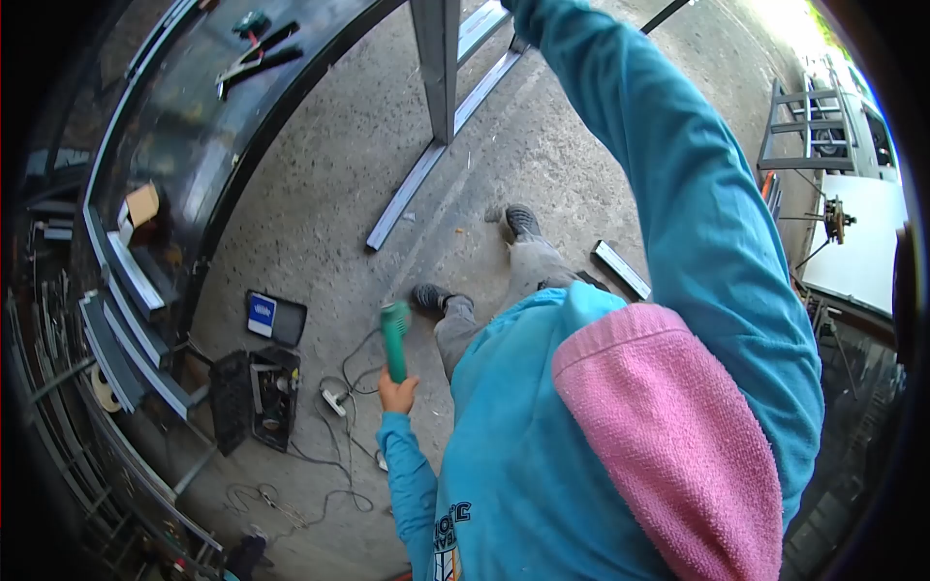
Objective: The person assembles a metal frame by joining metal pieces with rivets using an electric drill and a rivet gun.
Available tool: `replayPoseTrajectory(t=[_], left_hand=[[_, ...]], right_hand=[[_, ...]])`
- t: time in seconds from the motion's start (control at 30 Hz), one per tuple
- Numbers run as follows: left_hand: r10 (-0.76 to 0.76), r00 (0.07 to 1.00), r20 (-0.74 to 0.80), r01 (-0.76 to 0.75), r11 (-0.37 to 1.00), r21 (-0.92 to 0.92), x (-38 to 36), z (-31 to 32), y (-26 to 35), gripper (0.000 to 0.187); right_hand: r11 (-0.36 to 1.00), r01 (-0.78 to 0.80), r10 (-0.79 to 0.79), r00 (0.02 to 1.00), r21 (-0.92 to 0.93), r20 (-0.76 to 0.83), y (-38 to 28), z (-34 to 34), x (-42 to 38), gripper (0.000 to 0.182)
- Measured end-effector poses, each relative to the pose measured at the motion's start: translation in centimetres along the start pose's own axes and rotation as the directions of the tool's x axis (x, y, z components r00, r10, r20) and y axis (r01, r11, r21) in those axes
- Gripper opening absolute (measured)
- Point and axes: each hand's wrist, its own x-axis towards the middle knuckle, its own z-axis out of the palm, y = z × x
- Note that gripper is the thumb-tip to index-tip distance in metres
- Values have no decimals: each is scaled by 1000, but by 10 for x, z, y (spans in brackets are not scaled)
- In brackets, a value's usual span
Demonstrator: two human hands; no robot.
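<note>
My left hand is closed round the lower end of a green angle grinder, held low beside my left leg. Vent slots show at the tool's upper end. A grey cable runs over the floor close by it. My right arm is stretched forward to the top edge of the view, toward a welded metal frame; the right hand is beyond the edge. The frame's upright stands on a long metal foot bar on the concrete floor.
An open black tool case lies at the left, by a power strip. A dark metal table holds pliers-like clamps and several metal profiles. A short metal piece lies right of my feet. A pink towel hangs over my shoulder.
</note>
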Motion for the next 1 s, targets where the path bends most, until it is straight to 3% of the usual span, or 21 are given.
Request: replayPoseTrajectory(t=[0.03,0.07,0.1,0.17,0.2,0.23,0.27,0.3,0.33,0.37,0.43,0.47,0.57,0.63,0.67,0.73,0.8,0.83,0.87,0.97,1.0], left_hand=[[81,994,73,-88,991,98,21,23,37,33],[105,987,123,-119,987,109,41,49,65,35],[125,978,166,-145,983,115,61,76,90,38],[193,963,189,-220,967,131,95,136,138,42],[217,950,225,-253,956,148,109,162,173,44],[223,939,261,-270,949,163,120,189,206,45],[309,921,238,-352,921,168,134,221,228,45],[388,894,223,-430,884,184,145,254,247,46],[333,898,287,-395,899,190,150,279,281,44],[290,890,353,-373,907,196,156,301,322,41],[180,855,487,-326,916,235,172,346,371,44],[172,864,474,-314,919,238,178,369,385,44],[235,820,521,-381,905,191,199,410,423,44],[263,706,658,-435,894,109,212,419,453,51],[526,613,589,-659,752,13,225,420,447,62],[309,804,508,-349,937,-17,260,403,448,77],[-39,991,131,83,932,-352,320,384,416,73],[-97,987,-131,54,953,-299,354,373,395,76],[-252,952,-172,135,855,-501,381,360,390,84],[-388,860,-330,172,831,-529,459,342,365,106],[-471,823,-319,168,737,-654,468,346,378,106]], right_hand=[[998,59,-59,998,-23,2,8,-6,-24,59],[952,194,-191,981,-236,34,79,-8,-21,57],[943,81,-35,989,-324,145,67,-28,-66,50],[988,-48,113,873,-147,474,118,-68,-130,48],[979,-176,199,711,-104,674,166,-81,-155,42],[850,-470,475,492,-237,729,159,-102,-178,47],[730,-667,515,391,-151,763,197,-114,-201,53],[636,-765,566,376,-98,734,207,-128,-220,62],[478,-877,537,339,53,773,231,-132,-233,79],[273,-937,512,332,217,792,234,-137,-238,75],[-9,-822,505,488,570,712,249,-141,-230,61],[-4,-717,601,556,697,574,227,-150,-212,50],[-98,-600,660,558,794,503,238,-176,-170,48],[-91,-611,646,565,787,513,263,-189,-144,48],[-78,-632,649,555,771,521,273,-195,-129,48],[-15,-700,680,516,714,520,292,-205,-94,50],[121,-820,631,499,560,594,311,-220,-55,52],[187,-853,615,489,487,619,323,-226,-35,53],[275,-873,604,483,403,634,337,-229,-15,54],[392,-895,673,437,213,596,351,-233,52,56],[335,-918,712,393,212,581,363,-234,74,52]])
